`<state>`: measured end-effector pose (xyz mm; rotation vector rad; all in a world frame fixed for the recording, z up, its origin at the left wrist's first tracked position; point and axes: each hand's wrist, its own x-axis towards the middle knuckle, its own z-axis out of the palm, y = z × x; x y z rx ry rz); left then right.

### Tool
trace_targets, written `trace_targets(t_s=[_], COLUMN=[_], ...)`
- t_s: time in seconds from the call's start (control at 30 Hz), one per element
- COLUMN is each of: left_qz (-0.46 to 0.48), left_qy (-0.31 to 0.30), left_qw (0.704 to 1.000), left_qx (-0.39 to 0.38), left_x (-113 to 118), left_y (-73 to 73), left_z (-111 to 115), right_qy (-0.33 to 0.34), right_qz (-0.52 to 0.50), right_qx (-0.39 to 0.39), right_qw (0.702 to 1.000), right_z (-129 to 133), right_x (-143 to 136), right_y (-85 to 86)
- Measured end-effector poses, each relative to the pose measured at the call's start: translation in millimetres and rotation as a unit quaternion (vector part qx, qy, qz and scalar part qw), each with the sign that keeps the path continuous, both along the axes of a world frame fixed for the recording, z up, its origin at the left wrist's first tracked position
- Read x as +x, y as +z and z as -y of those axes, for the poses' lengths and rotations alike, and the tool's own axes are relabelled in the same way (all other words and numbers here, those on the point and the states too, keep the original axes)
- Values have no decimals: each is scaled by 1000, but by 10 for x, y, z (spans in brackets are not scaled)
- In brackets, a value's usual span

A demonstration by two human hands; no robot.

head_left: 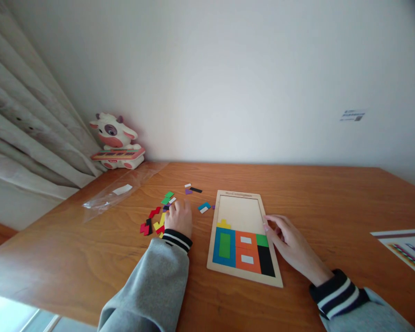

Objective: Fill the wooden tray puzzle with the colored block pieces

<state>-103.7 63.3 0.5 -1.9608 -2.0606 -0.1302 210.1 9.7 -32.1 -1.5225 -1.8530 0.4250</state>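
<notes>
Head view: grey sleeves nearest, left sleeve and right sleeve flanking the wooden board. Board lies flat on the table, slightly askew, near half filled: blue area around a green rectangle, orange blocks with white inserts, black block at the right, yellow piece edging the bare far half. Flat blocks inside a raised rim, so the frame should stop them sliding out. Right hand is at the board's right rim, fingers loosely apart, fingertips at the edge; no pinch visible, reads as light steadying. Printed sheet sits well right of the board. Left hand is left of the board, low over loose pieces, fingers bent down; can't tell whether it's pinching one, the hand hides the contact. Around it, left of the board: red pieces, yellow piece by the fingers, green pieces; blue-and-white piece closer to the board. Loose scatter probably keeps shapes easy to pick out. Black strip beyond-left of the board. Clear bag farther left, cow toy behind it, by the wall.
</notes>
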Motion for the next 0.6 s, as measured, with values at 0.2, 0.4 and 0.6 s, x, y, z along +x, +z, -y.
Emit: trace_targets(t_s=[0.2, 0.4, 0.6], left_qz=[16, 9, 35], left_qy=[53, 12, -68], left_qw=[995, 996, 996], left_qx=[-86, -85, -38], left_x=[-213, -188, -236], left_y=[-9, 15, -9], left_z=[-38, -56, -89], right_qy=[2, 6, 5], right_qz=[-1, -4, -7], right_qx=[0, 2, 3], right_qw=[1000, 1000, 1000], right_z=[-2, -11, -7], right_x=[1, 5, -7], right_y=[-8, -29, -9])
